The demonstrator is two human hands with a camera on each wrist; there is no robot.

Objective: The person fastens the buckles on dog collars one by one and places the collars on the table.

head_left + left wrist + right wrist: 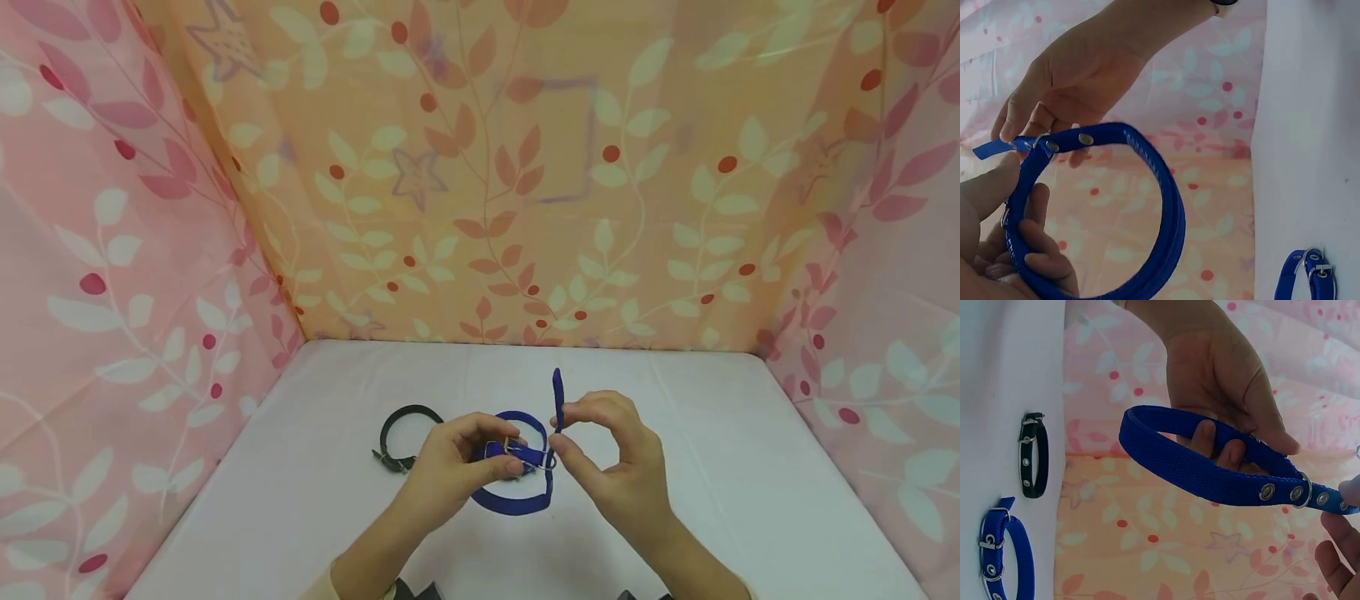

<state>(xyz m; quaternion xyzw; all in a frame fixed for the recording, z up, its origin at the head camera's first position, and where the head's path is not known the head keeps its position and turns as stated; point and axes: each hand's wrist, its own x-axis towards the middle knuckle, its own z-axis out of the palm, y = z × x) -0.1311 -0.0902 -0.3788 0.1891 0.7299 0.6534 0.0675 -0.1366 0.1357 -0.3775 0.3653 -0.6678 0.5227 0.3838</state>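
Observation:
A blue dog collar (517,504) with metal eyelets is held up between both hands, its strap bent into a loop. My left hand (450,462) pinches it beside the buckle (512,446), fingers partly inside the loop in the right wrist view. With thumb and forefinger, my right hand (630,458) pinches the strap's free end (557,387), which points upward. A metal ring (1304,490) encircles the strap near that end. A second blue collar (1022,559), buckled into a loop, lies on the table behind the hands.
A black collar (386,429), also looped, lies on the white table (337,392) left of the blue ones. Flowered cloth (487,208) stands at the back and on both sides. Dark objects (420,590) show at the near edge.

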